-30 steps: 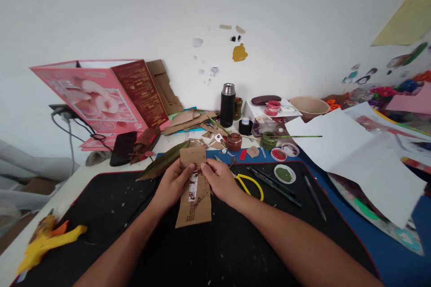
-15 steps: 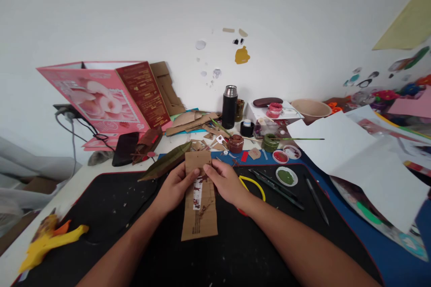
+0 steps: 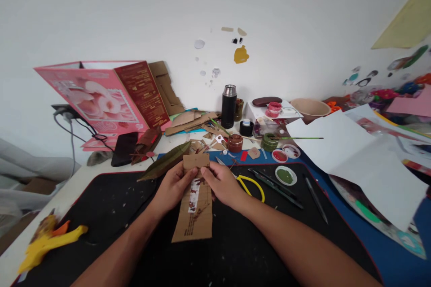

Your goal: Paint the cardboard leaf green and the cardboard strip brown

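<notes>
A long brown cardboard strip (image 3: 200, 219) with a white printed label is held over the black mat, its wider end toward me. My left hand (image 3: 172, 188) grips its left edge near the far end, thumb on top. My right hand (image 3: 226, 184) grips the right edge opposite, thumb also on top; the fingers beneath are partly hidden. Yellow-handled scissors (image 3: 252, 178) lie just right of my right hand, partly covered by it. Beyond my left hand lies a large dark green leaf (image 3: 164, 161).
Paint jars in brown (image 3: 235, 143) and green (image 3: 270, 142), a green-paint lid (image 3: 286, 176), pens (image 3: 278, 188) and a black flask (image 3: 229, 110) stand or lie ahead and right. A yellow glue gun (image 3: 47, 244) is at left, a phone (image 3: 125, 149) behind it.
The strip's near end has swung slightly left, and its far end has dipped a little. Both hands have shifted slightly left with it, showing more of the scissors.
</notes>
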`<state>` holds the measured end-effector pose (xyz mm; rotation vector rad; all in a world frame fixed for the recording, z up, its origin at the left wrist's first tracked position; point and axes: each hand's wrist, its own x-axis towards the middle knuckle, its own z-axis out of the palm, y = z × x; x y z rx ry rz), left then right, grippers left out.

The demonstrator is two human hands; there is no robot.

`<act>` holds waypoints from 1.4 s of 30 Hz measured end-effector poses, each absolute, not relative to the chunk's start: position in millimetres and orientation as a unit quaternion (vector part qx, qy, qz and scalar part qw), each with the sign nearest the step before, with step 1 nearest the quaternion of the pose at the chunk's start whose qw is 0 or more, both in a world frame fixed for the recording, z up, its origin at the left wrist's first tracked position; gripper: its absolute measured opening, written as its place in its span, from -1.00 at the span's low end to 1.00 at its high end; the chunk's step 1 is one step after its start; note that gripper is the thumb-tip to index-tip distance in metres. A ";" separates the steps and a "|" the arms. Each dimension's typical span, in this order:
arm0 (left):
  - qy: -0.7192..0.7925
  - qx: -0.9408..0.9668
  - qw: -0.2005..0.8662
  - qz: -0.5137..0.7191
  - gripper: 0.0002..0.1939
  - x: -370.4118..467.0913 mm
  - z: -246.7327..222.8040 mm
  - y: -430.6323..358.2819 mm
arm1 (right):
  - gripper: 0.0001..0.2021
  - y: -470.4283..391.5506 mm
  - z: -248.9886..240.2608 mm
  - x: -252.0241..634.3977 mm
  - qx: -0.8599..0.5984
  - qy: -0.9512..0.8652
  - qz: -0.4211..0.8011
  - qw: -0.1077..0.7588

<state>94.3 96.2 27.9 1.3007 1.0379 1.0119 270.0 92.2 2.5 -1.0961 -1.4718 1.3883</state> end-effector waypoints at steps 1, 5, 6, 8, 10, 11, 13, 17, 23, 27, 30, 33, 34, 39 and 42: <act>0.440 0.552 0.559 0.435 -0.39 94.7 27.1 96.4 | -0.71 92.0 3.3 269.2 -0.435 -0.586 0.544 0.413; 0.439 0.548 0.549 0.454 -0.40 98.7 23.2 98.5 | -0.72 94.8 4.8 268.8 -0.439 -0.613 0.486 0.442; 0.441 0.542 0.552 0.456 -0.40 99.8 22.4 99.0 | -0.72 95.8 4.5 269.3 -0.444 -0.614 0.480 0.442; 0.449 0.524 0.564 0.454 -0.38 101.4 21.7 99.7 | -0.70 97.2 3.4 270.5 -0.449 -0.608 0.486 0.438; 0.457 0.504 0.582 0.446 -0.37 101.2 22.2 99.8 | -0.69 96.9 2.4 271.4 -0.442 -0.592 0.519 0.430; 0.459 0.497 0.588 0.443 -0.36 100.5 22.8 99.7 | -0.68 96.1 2.1 271.7 -0.435 -0.581 0.542 0.424; 0.461 0.490 0.595 0.440 -0.36 98.4 23.9 99.1 | -0.65 93.9 2.2 272.2 -0.420 -0.560 0.585 0.411; 0.447 0.500 0.602 0.434 -0.41 95.3 24.3 98.4 | -0.63 91.5 4.4 273.3 -0.399 -0.539 0.618 0.410; 0.444 0.529 0.589 0.421 -0.43 96.0 23.9 98.4 | -0.62 93.7 1.8 274.3 -0.412 -0.562 0.583 0.417; 0.441 0.542 0.580 0.419 -0.44 94.7 26.9 96.3 | -0.63 91.7 -0.9 272.4 -0.426 -0.576 0.571 0.401; 0.442 0.543 0.572 0.426 -0.44 94.3 27.6 94.5 | -0.67 90.9 1.3 270.6 -0.410 -0.601 0.533 0.433; 0.444 0.552 0.552 0.440 -0.46 96.4 24.9 94.8 | -0.71 93.3 3.2 270.3 -0.399 -0.626 0.491 0.455; 0.446 0.550 0.548 0.446 -0.45 97.7 23.6 95.2 | -0.71 94.6 3.0 270.6 -0.406 -0.630 0.484 0.453; 0.455 0.518 0.569 0.447 -0.38 102.2 21.7 96.2 | -0.71 98.1 -0.1 272.6 -0.415 -0.614 0.504 0.444; 0.459 0.522 0.569 0.439 -0.40 100.7 24.9 94.9 | -0.69 95.2 1.1 273.5 -0.403 -0.586 0.550 0.438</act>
